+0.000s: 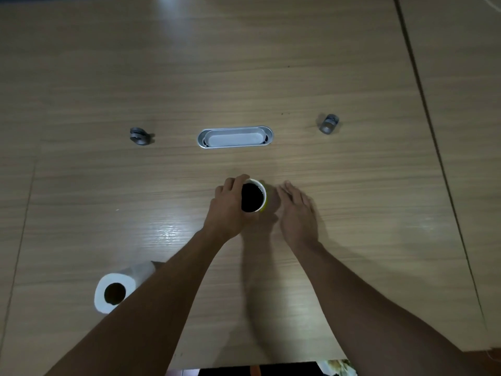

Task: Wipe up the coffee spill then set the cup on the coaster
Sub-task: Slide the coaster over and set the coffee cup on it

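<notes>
A paper cup with a white rim and yellow-green wall stands on the wooden table, filled with dark coffee. My left hand wraps around its left side, fingers curled over the far rim. Just right of the cup hovers my right hand, fingers together and extended, not touching the cup and slightly blurred. A roll of white paper towel stands on end at the near left, partly behind my left forearm. I see no coaster and no spill on the table.
A silver oval cable grommet is set into the table beyond the cup. Two small grey metal fittings stand at the left and right of it. A seam between table tops runs down the right side.
</notes>
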Motion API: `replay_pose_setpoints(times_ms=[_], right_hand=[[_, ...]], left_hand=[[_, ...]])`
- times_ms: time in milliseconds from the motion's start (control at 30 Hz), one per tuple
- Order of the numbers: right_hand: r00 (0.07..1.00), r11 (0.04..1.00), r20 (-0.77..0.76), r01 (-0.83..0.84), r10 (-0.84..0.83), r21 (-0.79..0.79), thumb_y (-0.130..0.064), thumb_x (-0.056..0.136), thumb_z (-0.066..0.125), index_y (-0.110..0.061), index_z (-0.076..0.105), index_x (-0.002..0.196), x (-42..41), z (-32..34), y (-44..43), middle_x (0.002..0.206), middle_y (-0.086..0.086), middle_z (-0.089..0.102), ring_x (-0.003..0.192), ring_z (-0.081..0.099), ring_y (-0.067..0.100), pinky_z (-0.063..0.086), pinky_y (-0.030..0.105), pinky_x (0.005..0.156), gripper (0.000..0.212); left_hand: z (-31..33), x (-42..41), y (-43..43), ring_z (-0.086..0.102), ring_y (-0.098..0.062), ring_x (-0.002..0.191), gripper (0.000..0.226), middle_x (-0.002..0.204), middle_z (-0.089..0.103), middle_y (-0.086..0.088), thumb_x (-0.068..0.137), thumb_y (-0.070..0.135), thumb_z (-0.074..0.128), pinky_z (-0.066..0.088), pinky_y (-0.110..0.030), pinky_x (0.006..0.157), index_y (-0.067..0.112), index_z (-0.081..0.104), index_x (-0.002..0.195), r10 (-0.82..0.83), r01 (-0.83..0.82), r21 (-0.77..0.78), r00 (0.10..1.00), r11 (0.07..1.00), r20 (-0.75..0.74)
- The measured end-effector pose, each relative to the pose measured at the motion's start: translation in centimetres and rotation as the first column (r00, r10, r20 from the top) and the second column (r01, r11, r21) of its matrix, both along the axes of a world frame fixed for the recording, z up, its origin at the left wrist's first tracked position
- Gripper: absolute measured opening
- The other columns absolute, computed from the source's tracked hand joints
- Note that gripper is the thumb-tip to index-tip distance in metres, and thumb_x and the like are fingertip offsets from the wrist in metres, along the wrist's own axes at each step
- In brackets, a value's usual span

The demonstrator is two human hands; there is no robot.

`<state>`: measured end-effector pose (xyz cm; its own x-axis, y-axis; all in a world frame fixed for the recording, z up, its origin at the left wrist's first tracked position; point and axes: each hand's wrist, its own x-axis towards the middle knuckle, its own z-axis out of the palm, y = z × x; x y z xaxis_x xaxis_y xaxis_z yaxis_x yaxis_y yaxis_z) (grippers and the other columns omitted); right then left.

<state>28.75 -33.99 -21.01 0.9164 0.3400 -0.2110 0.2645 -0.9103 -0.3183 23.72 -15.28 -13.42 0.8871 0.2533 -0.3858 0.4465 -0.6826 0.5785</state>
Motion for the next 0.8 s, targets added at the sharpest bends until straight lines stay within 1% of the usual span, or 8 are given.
replay_pose_setpoints(times_ms=[267,400,433,500,533,600,700,800], right_hand=[[0.998,0.995,0.000,-0.063,0.063,-0.072,-0.025,0.099,0.073,-0.031,0.033,0.175,-0.2,0.4,-0.3,0.186,-0.006,0.026,0.170,0.031,0.021,0.028,0.051,0.135,0.087],[0.997,0.996,0.062,-0.044,0.049,-0.084,-0.019,0.104,0.057,-0.030,0.026,0.177,-0.6,-0.4,-0.2,0.188,-0.009,0.021,0.173,0.025,0.019,0.029,0.052,0.135,0.081],[0.995,0.995,0.084,-0.039,0.047,-0.097,-0.020,0.105,0.051,-0.028,0.025,0.178,-0.7,-0.7,0.0,0.188,-0.009,0.020,0.173,0.024,0.019,0.030,0.053,0.135,0.078],[0.986,0.993,0.163,-0.023,0.042,-0.116,-0.025,0.111,0.040,-0.026,0.022,0.179,-0.8,-1.2,0.1,0.188,-0.008,0.019,0.173,0.024,0.020,0.032,0.053,0.135,0.070],[0.980,0.993,0.197,-0.020,0.043,-0.114,-0.029,0.114,0.036,-0.025,0.020,0.179,-0.9,-1.7,0.1,0.189,-0.008,0.017,0.173,0.023,0.019,0.031,0.052,0.135,0.067],[0.970,0.992,0.238,-0.017,0.047,-0.124,-0.034,0.118,0.031,-0.024,0.012,0.180,-1.0,-2.6,-0.1,0.190,-0.007,0.012,0.175,0.017,0.019,0.026,0.050,0.137,0.066],[0.962,0.993,0.271,-0.006,0.037,-0.114,-0.035,0.118,0.029,-0.024,0.009,0.181,-1.0,-3.3,-0.2,0.190,-0.006,0.009,0.176,0.012,0.018,0.020,0.049,0.139,0.067],[0.961,0.995,0.273,-0.014,0.041,-0.102,-0.033,0.117,0.030,-0.025,0.010,0.181,-1.2,-3.9,-0.5,0.190,-0.009,0.009,0.176,0.008,0.016,0.017,0.048,0.141,0.067]], left_hand=[[-1.1,-0.1,-0.8,0.050,-0.035,0.135,0.099,0.157,0.049,-0.001,0.076,0.039,0.090,0.053,-0.060,0.106,0.033,0.039,0.161,-0.009,0.009,0.020,1.000,1.000,0.026],[-1.2,-0.6,-0.4,0.032,-0.032,0.158,0.123,0.173,0.033,-0.005,0.072,0.079,0.078,0.038,-0.052,0.127,0.029,0.024,0.171,-0.001,0.002,-0.021,0.998,1.000,0.061],[-1.0,-0.8,-0.3,0.024,-0.029,0.163,0.118,0.176,0.028,-0.005,0.080,0.080,0.072,0.029,-0.050,0.132,0.027,0.022,0.173,0.040,-0.037,-0.035,0.995,0.999,0.093],[-0.9,-1.5,0.3,0.018,-0.025,0.167,0.082,0.178,0.029,-0.004,0.106,0.065,0.050,0.020,-0.051,0.137,0.023,0.026,0.172,0.208,-0.196,-0.077,0.957,0.977,0.200],[-1.2,-2.1,0.8,0.021,-0.025,0.166,0.065,0.175,0.035,-0.005,0.114,0.055,0.038,0.023,-0.052,0.136,0.020,0.033,0.169,0.317,-0.301,-0.102,0.911,0.948,0.264],[-3.0,-3.7,2.2,0.030,-0.025,0.162,0.054,0.168,0.045,-0.006,0.118,0.043,0.026,0.027,-0.052,0.133,0.015,0.046,0.160,0.425,-0.420,-0.087,0.846,0.903,0.322],[-7.9,-6.7,4.5,0.024,-0.029,0.168,0.058,0.176,0.037,-0.007,0.117,0.042,0.025,0.020,-0.050,0.137,0.013,0.043,0.164,0.221,-0.269,0.198,0.946,0.942,0.237],[-10.7,-8.9,5.4,-0.005,-0.020,0.173,0.065,0.187,-0.002,0.001,0.116,0.040,0.027,0.005,-0.046,0.140,0.025,0.009,0.176,-0.002,-0.047,0.346,0.990,0.937,0.141]])
